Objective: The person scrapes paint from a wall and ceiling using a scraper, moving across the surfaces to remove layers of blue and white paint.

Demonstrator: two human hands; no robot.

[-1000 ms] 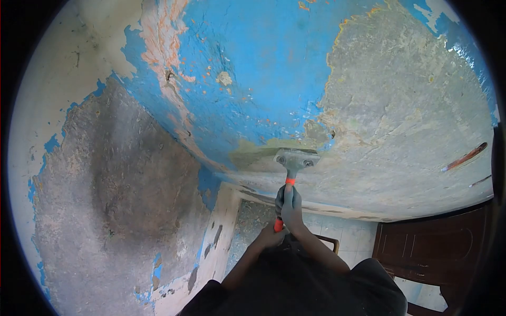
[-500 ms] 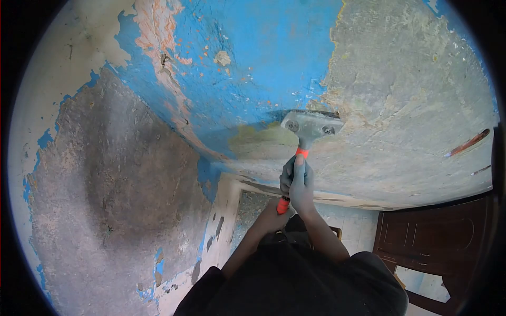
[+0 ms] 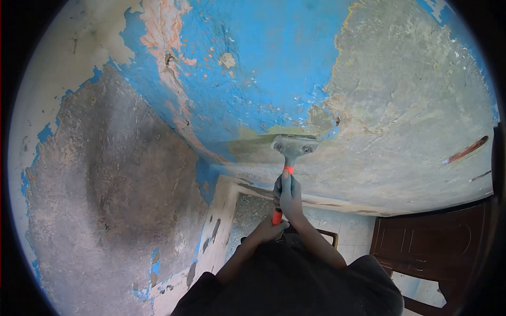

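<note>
A wide-bladed scraper (image 3: pixel 293 146) with an orange-red handle stands upright in this view, its blade against the wall at the lower border of the blue paint (image 3: pixel 274 58). My right hand (image 3: pixel 288 196) is closed round the handle's upper part, thumb along it toward the blade. Lower down, my left hand (image 3: pixel 271 230) grips the handle's bottom end, partly hidden. Just above the blade's right end lies a bare patch (image 3: pixel 320 118) with a ragged blue edge. Left of the blade, a greenish bare strip (image 3: pixel 247 142) borders the blue.
Bare grey plaster (image 3: pixel 411 100) covers the wall to the right. On the left, a darkened wall (image 3: pixel 132 179) meets the blue one at a corner with a pinkish cracked seam (image 3: pixel 174 81). A dark brown wooden cabinet (image 3: pixel 432 237) stands at lower right, near the tiled floor (image 3: pixel 342 231).
Both hands have drawn the scraper downward and slightly left along the wall. The bare patch by the blue edge, covered by the blade before, now shows.
</note>
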